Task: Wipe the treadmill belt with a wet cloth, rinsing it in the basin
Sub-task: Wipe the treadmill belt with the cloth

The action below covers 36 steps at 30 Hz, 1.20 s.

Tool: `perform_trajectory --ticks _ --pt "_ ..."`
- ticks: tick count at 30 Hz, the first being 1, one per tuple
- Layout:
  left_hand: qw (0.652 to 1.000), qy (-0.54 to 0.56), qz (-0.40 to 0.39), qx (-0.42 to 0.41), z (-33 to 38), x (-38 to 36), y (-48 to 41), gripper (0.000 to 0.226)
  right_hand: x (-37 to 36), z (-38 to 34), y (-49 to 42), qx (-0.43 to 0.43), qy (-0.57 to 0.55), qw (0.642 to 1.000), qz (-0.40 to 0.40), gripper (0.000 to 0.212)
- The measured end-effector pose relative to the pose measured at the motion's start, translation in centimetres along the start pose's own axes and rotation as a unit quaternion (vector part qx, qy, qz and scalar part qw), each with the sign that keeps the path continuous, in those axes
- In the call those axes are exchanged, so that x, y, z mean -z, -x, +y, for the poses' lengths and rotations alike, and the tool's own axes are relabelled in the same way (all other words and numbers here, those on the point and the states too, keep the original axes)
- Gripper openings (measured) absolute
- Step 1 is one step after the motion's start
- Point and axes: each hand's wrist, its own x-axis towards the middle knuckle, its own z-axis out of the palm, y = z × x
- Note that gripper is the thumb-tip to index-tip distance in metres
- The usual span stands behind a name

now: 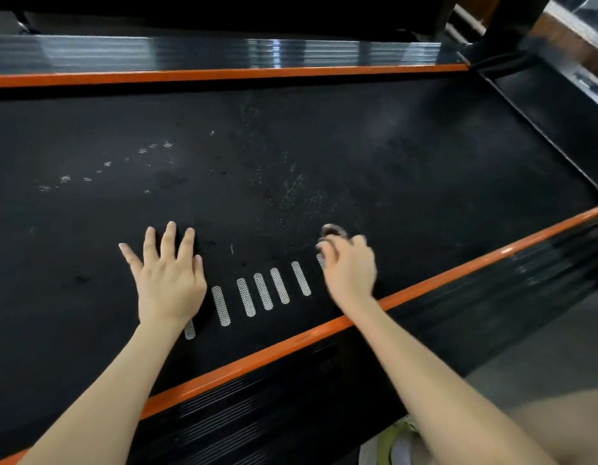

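Observation:
The black treadmill belt [324,146] fills the view, dusty with pale specks and smears at its middle and left. White dashes [264,292] are printed near its front edge. My left hand [168,275] lies flat on the belt with the fingers spread and straight. My right hand [349,263] is blurred by motion, its fingers curled over a small dark wad that looks like the cloth [332,229], which peeks out past the fingertips on the belt. No basin is in view.
Orange side rails run along the near edge [425,290] and the far edge [223,74] of the belt. The black motor hood [542,122] rises at the right end. Grey floor [542,347] lies at the lower right, beside my knee.

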Motion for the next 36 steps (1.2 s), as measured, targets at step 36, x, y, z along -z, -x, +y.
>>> perform_trajectory --ticks 36 --pt "0.999 -0.029 0.033 0.002 -5.1 -0.4 -4.0 0.052 -4.6 -9.9 -1.9 0.362 -0.054 0.930 0.018 0.038"
